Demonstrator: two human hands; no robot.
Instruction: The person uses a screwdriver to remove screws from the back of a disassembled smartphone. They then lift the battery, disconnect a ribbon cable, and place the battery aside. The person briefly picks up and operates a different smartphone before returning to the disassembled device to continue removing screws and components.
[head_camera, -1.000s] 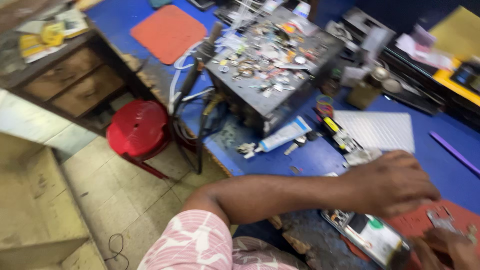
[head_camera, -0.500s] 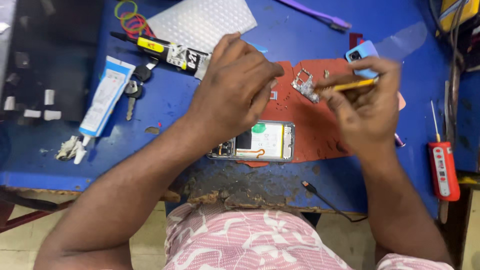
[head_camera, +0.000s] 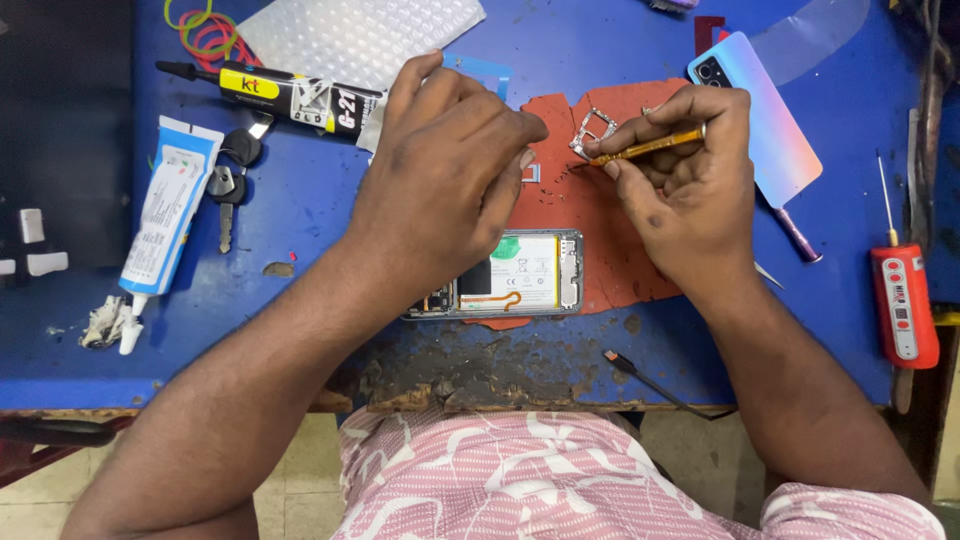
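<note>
An opened phone (head_camera: 520, 275) with its battery showing lies on an orange-red mat (head_camera: 600, 210) on the blue bench. My right hand (head_camera: 690, 190) grips a thin yellow-handled screwdriver (head_camera: 650, 146), its tip pointing left toward a small silver metal frame (head_camera: 592, 130) on the mat. My left hand (head_camera: 440, 180) hovers over the phone's upper left, fingers curled with the tips pinched together near a tiny part (head_camera: 530, 172) on the mat. Whether it holds anything is hidden.
A shiny phone back cover (head_camera: 760, 110) lies at the right. A red tool (head_camera: 903, 300) sits far right. A black glue tube (head_camera: 280, 95), a white tube (head_camera: 165, 215), keys (head_camera: 228, 180), rubber bands (head_camera: 200, 30) and bubble wrap (head_camera: 360, 35) lie at the left. A cable end (head_camera: 640, 372) rests near the front edge.
The view swung from the cluttered side bench to straight down over the phone. Both hands now sit steady over the mat, the screwdriver still in my right hand.
</note>
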